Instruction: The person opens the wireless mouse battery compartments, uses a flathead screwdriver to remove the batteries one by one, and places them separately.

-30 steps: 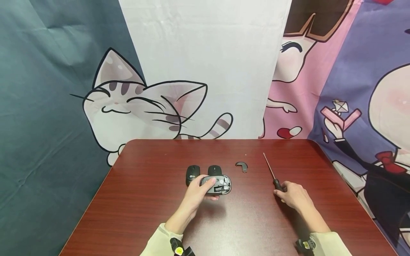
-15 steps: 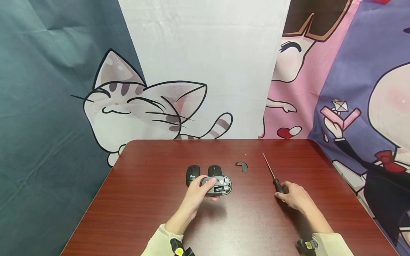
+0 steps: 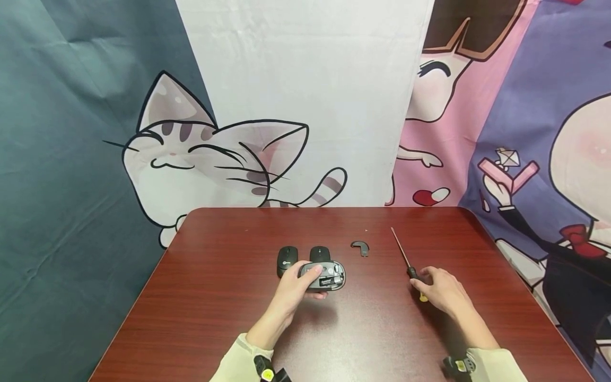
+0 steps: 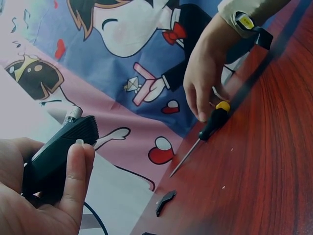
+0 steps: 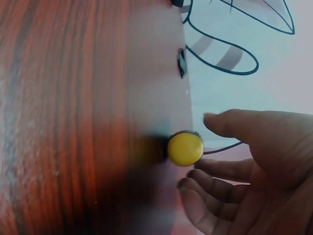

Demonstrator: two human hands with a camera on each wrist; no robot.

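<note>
My left hand (image 3: 292,281) holds a black computer mouse (image 3: 312,271) with its grey underside turned up, thumb across it. The battery bay is uncovered and a battery (image 3: 329,281) shows in it. In the left wrist view the mouse (image 4: 58,154) sits between thumb and fingers. A screwdriver (image 3: 411,272) with a black handle and yellow end lies on the table, its shaft pointing away. My right hand (image 3: 444,291) is around the handle, fingers loose. In the right wrist view the thumb stands apart from the yellow handle end (image 5: 186,148), and the fingertips are close beside it.
Two more black mice lie behind the left hand: one mouse (image 3: 287,259) at left, the other mouse (image 3: 320,254) partly hidden by the held one. A curved dark cover piece (image 3: 361,248) lies between them and the screwdriver. A printed cloth (image 3: 305,106) hangs behind the reddish-brown table (image 3: 215,307).
The right hand's fingers have loosened and drawn slightly back from the screwdriver handle, so its yellow end shows more. The left hand and its mouse stay in place.
</note>
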